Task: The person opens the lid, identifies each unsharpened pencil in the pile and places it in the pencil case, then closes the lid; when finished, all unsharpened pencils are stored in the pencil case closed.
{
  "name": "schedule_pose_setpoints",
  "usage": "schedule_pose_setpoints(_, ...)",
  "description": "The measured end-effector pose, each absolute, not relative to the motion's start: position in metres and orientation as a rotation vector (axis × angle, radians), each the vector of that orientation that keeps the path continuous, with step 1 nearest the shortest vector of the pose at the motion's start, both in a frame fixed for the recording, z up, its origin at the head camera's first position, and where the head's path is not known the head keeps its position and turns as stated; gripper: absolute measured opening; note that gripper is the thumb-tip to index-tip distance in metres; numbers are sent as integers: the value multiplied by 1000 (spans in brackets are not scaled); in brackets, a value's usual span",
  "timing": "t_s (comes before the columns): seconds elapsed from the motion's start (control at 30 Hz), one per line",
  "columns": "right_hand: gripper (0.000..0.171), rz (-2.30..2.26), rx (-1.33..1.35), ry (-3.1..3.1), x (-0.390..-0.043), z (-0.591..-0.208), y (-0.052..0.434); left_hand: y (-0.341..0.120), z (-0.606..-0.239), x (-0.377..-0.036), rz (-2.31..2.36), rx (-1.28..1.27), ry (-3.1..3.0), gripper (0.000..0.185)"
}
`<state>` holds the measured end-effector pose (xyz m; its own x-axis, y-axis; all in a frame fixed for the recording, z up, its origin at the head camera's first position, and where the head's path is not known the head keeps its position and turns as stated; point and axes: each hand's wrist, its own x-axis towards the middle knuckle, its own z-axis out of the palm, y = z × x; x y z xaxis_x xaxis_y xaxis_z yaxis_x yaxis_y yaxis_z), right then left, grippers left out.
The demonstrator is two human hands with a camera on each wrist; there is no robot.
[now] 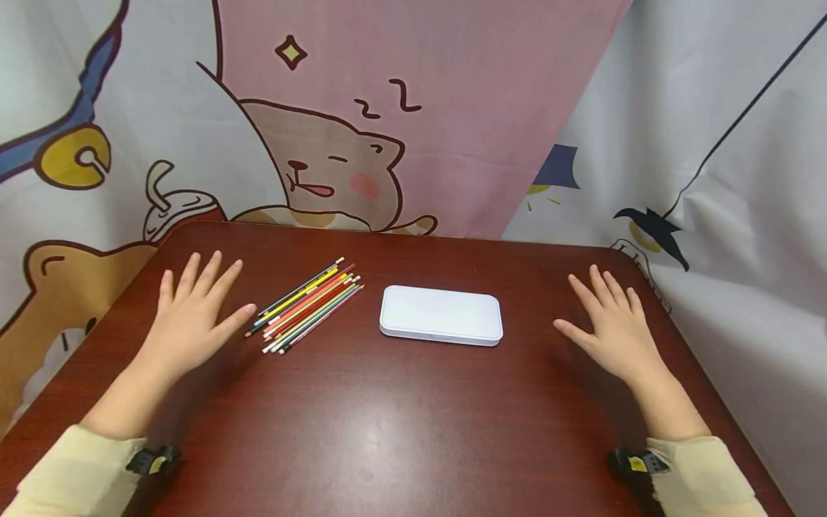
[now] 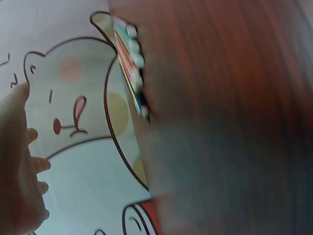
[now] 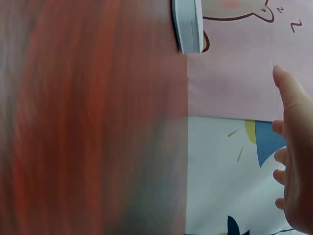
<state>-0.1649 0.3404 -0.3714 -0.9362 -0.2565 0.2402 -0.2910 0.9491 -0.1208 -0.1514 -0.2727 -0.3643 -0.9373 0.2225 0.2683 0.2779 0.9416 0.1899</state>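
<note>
Both hands, left (image 1: 190, 316) and right (image 1: 610, 323), lie flat, fingers spread, on the desk (image 1: 400, 416); pencils (image 1: 306, 305) beside an unlabelled white case (image 1: 441, 315).

Left hand (image 1: 190, 319) flat, fingers spread, lower left of the head view, right hand (image 1: 610, 323) flat, fingers spread, lower right, pale sleeves at both wrists

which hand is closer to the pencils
The left hand: its thumb tip nearly reaches the near end of the pencils. The right hand lies flat on the far side of the white case, well away from them.
</note>
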Motion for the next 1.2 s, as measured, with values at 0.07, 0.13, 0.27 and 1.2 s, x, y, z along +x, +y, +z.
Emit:
schedule_pose_setpoints(0.07, 80, 294, 417, -2851, -164, -375, 336, -263, -365, -150, -357, -402, -2812, 72)
schedule_pose_setpoints(0.13, 77, 377, 428, -2822, -163, -379, 332, -252, -365, -149, -379, -431, -2774, 72)
schedule_pose_setpoints(0.27, 72, 625, 436, -2767, -161, -387, 323, -232, -367, -150, -435, -484, -2692, 71)
schedule_pose_setpoints(1.2, 84, 1482, 585, -2641, -182, -434, 276, -118, -403, -167, -967, -710, -2468, 67)
